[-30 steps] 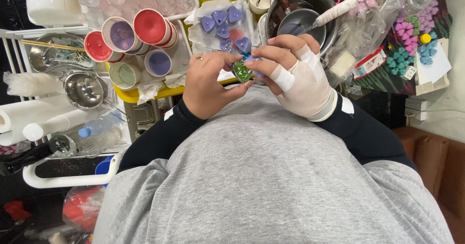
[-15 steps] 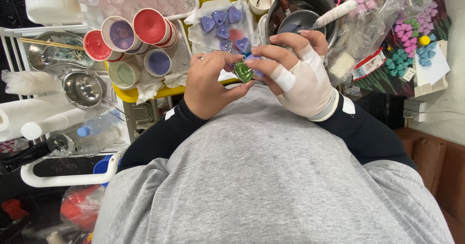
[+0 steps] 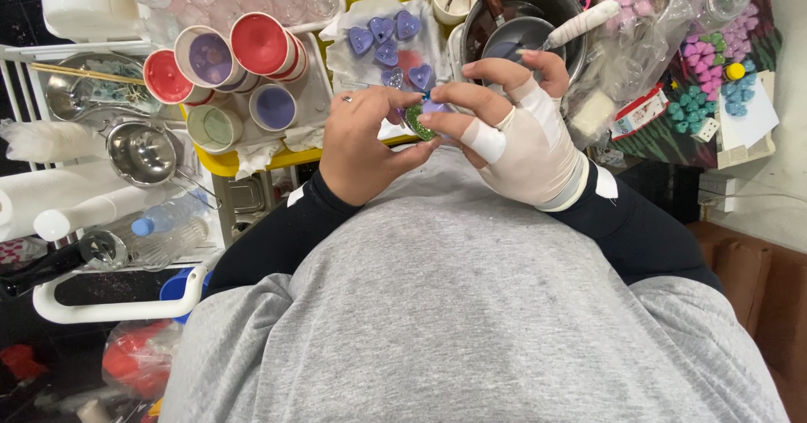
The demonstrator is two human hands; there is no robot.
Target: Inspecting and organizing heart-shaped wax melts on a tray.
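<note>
Worktop: cluttered craft table [image 3: 252, 161] with a yellow edge, seen from above past a grey sweatshirt [image 3: 471, 305] with black sleeves.
Left hand: left hand [image 3: 363, 144], bare, a ring on one finger; fingers curled inward and pressed together, tips pinching the green piece from its left side.
Right hand: right hand [image 3: 513, 133], wrapped in a white bandage over the palm and wrist, with a white strip round one finger; thumb and forefinger closed on the same piece from its right, the other fingers spread and lifted above it.
Held thing: small green glittery heart [image 3: 418, 122], caught between the fingertips of both hands; a pale purple bit shows just behind it, what it is cannot be told.
Beyond the fingertips: purple hearts [image 3: 385, 32] lying on a white cloth [image 3: 353, 62], just past the left fingertips.
Past the right fingers: dark pot [image 3: 538, 3] with a white-wrapped handle [image 3: 580, 21] sticking out toward the right.
Left of the left fingers: paper cups [image 3: 227, 62], red outside, holding purple and greenish stuff, close together.
Further left: metal strainer [image 3: 143, 154] and a plastic bottle [image 3: 168, 225] with a blue cap, well apart from the hands.
Right of the right fingers: clear plastic bags [image 3: 647, 45], then pink and teal small shapes [image 3: 714, 78] on a tray.
</note>
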